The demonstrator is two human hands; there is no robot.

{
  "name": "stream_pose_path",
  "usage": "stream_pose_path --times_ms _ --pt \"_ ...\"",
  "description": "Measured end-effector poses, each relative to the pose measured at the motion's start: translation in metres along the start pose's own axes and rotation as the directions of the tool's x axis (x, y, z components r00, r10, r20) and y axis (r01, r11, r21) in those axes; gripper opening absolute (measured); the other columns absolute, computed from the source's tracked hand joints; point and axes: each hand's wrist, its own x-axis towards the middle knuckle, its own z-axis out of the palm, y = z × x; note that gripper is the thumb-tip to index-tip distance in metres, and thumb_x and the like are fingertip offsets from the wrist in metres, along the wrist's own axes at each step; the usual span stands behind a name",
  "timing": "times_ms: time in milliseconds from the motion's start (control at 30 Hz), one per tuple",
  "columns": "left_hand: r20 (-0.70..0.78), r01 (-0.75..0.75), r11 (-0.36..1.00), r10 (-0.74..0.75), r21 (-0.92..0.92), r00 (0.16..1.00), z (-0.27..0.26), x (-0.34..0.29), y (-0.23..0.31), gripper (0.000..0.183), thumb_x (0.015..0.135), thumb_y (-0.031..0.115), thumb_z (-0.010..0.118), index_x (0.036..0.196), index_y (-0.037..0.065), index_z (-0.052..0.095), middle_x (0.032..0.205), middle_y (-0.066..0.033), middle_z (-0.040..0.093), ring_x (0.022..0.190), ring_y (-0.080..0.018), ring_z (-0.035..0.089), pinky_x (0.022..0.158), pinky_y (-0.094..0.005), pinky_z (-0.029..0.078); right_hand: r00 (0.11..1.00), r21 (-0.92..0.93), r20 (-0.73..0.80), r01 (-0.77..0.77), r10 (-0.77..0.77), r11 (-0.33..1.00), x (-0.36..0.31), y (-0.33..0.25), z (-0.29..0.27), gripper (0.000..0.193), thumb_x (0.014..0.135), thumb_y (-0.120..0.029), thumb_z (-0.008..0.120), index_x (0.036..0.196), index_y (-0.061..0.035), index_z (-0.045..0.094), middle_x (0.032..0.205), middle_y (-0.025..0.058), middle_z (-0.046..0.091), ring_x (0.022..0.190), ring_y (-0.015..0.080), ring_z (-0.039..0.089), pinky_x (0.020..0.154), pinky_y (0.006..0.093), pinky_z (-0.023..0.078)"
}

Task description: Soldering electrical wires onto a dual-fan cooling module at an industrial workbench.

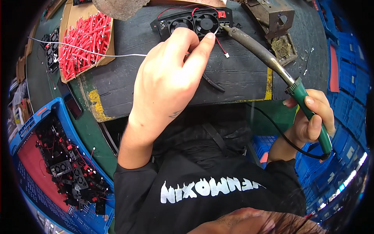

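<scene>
At the far side of the black work mat (249, 84) lies a black plate with two small fans (206, 24), red and black wires and a red connector. My right hand (317, 113) grips the green handle of a soldering iron (269, 58). The iron's tip rests at or just over small contacts at the plate's right part. Thumb and forefinger of my left hand (165, 78) pinch thin solder wire (93, 51), whose end is beside the iron's tip. The wire's long tail runs out left. My left hand hides part of the left fan.
An open cardboard box (70, 15) of short red wires (85, 45) stands at the left. Below it is a blue basket (54, 105) with black fan parts (74, 175). A metal iron stand (269, 17) and a sponge tray (283, 48) sit far right. Blue crates (346, 70) line the right.
</scene>
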Motion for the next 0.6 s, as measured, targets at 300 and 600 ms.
stream_pose_path --times_ms 300,600 --pt "-0.011 -0.011 1.000 0.011 0.015 1.000 0.0036 -0.0004 0.0013 0.046 0.069 -0.009 0.060 0.114 0.002 0.067 0.088 -0.0095 0.054 0.071 -0.0237 0.058 0.062 -0.0314 0.048 0.999 0.049 -0.049 -0.015 0.017 0.999 -0.0026 -0.0015 0.0014 0.034 0.094 -0.029 0.049 0.100 0.0021 0.062 0.079 0.0242 0.063 0.057 0.0242 0.062 0.052 0.0290 0.051" --pt "0.009 0.014 1.000 -0.014 0.007 1.000 0.0016 -0.0018 0.0022 0.045 0.070 -0.009 0.059 0.114 0.002 0.067 0.089 -0.0101 0.054 0.071 -0.0244 0.059 0.062 -0.0318 0.048 0.994 0.096 -0.098 -0.041 0.050 0.995 -0.0001 0.0030 0.0050 0.032 0.092 -0.027 0.050 0.096 0.0022 0.064 0.078 0.0220 0.063 0.055 0.0219 0.062 0.051 0.0274 0.050"
